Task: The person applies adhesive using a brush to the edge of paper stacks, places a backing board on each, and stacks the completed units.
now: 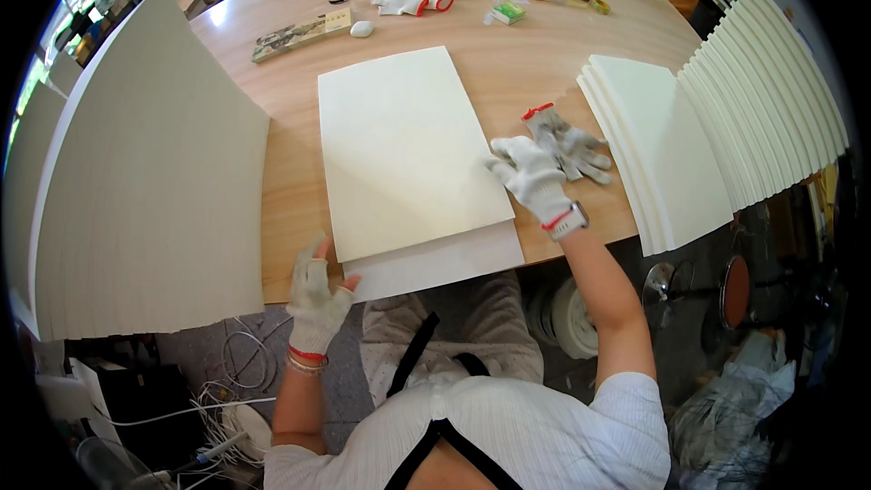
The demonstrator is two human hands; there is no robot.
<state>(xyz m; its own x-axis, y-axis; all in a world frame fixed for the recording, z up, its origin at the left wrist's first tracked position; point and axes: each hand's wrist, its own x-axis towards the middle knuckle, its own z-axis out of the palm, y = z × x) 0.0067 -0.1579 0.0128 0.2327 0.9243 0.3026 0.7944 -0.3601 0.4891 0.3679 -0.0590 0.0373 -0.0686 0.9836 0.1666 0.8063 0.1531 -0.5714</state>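
Left hand (318, 299) is spread at the near-left corner of the sheets (408, 154); right hand (529, 172) is by their right edge, can't tell if gripping tbh. Sheets lie between, long axis pointing away from the body.

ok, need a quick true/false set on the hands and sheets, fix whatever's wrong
1. The left hand and right hand both wear gloves. True.
2. The upper sheet leaves part of the lower sheet uncovered. True.
3. The left hand is at the lower sheet's far right corner. False: near left corner.
4. A spare glove lies beside the right hand. True.
5. No timepiece is worn. False: a wristwatch sits just behind the right hand.
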